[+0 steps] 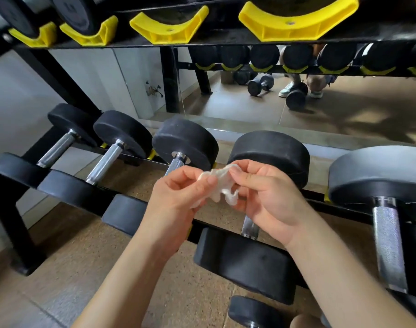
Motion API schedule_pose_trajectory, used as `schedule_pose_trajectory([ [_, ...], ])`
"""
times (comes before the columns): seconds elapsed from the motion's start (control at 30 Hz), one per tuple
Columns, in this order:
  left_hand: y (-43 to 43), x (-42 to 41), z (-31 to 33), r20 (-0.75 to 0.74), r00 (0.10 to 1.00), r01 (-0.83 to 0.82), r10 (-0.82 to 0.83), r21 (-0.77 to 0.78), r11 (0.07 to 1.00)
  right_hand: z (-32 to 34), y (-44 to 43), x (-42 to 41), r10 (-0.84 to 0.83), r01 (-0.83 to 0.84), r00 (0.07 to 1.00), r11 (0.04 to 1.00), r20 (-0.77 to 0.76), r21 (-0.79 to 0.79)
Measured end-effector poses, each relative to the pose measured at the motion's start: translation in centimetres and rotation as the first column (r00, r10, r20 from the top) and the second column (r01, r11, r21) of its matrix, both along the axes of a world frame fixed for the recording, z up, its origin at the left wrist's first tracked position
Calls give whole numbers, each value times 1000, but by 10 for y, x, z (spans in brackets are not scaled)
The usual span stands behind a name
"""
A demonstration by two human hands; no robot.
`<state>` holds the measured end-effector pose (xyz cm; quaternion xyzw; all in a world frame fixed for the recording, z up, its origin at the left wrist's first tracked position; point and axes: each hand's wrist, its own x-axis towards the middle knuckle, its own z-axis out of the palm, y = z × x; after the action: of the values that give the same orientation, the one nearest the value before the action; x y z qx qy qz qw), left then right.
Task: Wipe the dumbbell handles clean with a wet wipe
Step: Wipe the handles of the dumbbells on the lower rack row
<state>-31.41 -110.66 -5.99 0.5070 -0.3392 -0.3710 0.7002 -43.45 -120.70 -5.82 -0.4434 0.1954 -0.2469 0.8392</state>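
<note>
A crumpled white wet wipe (222,185) is held between both hands above the lower rack shelf. My left hand (178,197) pinches its left end and my right hand (266,197) pinches its right end. Several black dumbbells lie side by side on the shelf, with knurled chrome handles: one at the far left (56,150), another beside it (105,162), a third (176,162) mostly hidden behind my left hand, a fourth (249,224) under my right hand, and a large one at the right (389,245).
The black rack's upper shelf (202,41) with yellow cradles (169,27) hangs overhead. A mirror (296,95) behind shows more dumbbells and a crouching person's legs. Another dumbbell (252,311) lies on the brown floor near the bottom edge.
</note>
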Motion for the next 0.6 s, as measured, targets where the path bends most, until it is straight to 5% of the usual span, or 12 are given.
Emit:
schedule_pose_trajectory([
  [0.17, 11, 19, 8, 103, 995, -14, 9, 46, 999, 0, 12, 24, -133, 142, 989, 977, -69, 160],
  [0.43, 15, 90, 12, 374, 927, -104, 22, 200, 974, 0, 6, 80, -151, 36, 912, 956, -382, -290],
  [0.6, -4, 149, -5, 648, 749, -193, -139, 414, 890, -17, -9, 116, -190, 1, 836, 939, -515, -344],
])
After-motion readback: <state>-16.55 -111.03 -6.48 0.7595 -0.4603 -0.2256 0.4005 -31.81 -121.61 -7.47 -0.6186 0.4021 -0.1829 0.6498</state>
